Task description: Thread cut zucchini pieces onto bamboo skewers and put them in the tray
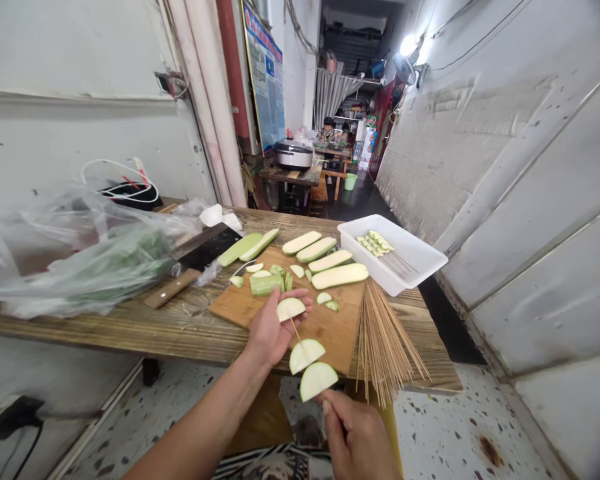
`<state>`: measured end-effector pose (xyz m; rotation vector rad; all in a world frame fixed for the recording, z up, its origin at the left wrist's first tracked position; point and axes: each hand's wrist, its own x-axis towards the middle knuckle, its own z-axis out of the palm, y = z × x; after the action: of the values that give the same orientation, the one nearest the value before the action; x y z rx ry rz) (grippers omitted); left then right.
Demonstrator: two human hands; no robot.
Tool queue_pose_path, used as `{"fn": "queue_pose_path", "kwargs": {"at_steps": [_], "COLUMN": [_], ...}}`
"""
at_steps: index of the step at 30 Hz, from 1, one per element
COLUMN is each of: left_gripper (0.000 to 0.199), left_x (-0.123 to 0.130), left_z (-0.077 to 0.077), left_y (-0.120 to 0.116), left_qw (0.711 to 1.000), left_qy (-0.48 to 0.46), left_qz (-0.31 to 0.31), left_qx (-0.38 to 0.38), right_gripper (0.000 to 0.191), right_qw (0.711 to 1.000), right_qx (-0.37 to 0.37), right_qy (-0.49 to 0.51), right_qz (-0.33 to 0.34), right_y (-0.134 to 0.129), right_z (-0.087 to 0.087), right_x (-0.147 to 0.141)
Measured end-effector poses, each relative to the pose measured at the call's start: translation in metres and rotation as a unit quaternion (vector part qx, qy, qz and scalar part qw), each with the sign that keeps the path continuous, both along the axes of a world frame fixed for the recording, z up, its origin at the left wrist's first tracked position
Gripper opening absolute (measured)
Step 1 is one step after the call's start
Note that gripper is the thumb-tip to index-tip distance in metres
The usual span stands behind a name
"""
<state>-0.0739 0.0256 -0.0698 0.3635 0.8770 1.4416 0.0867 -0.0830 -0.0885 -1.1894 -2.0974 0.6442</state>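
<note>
My left hand (275,327) is palm up over the cutting board (337,333), fingers cupped round a half-round squash slice (291,309). A thin stick (295,331) runs from that slice to two more half-round slices, one (307,355) in the middle and one (319,381) nearest me. My right hand (353,433) is closed at the stick's near end, just below the last slice. Cut squash pieces (266,285) and long halved squashes (339,275) lie on the board. A fan of bare sticks (384,340) rests at the board's right.
A white tray (415,257) with skewered slices stands at the back right. On the left are a cleaver (173,288) and a plastic bag of greens (115,267). A person (328,130) sits at a far table beyond a cooker (293,155).
</note>
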Motion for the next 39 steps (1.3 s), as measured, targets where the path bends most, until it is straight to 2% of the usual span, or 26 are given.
{"fn": "queue_pose_path", "kwargs": {"at_steps": [10,18,24,30,39], "left_gripper": [0.040,0.038,0.036,0.036,0.018], "left_x": [0.005,0.005,0.003,0.001,0.007], "left_z": [0.002,0.001,0.000,0.002,-0.002], "left_y": [-0.002,-0.005,-0.003,-0.002,-0.010], "left_qw": [1.000,1.000,0.999,0.994,0.999], "left_qy": [0.007,0.001,-0.027,-0.083,-0.037], "left_qz": [-0.001,-0.011,-0.023,-0.063,-0.028], "left_qx": [-0.012,-0.010,-0.017,-0.027,-0.009], "right_gripper": [0.030,0.031,0.032,0.033,0.034], "right_qw": [1.000,0.999,0.998,0.997,0.996], "right_qx": [0.026,0.037,0.056,0.066,0.078], "right_qy": [-0.006,-0.004,0.005,0.020,0.028], "right_qz": [-0.005,-0.022,-0.026,-0.036,-0.044], "right_y": [0.003,0.004,0.005,0.006,0.007], "right_z": [0.006,0.001,-0.002,-0.006,-0.008], "right_x": [-0.002,-0.007,-0.010,-0.012,-0.013]}}
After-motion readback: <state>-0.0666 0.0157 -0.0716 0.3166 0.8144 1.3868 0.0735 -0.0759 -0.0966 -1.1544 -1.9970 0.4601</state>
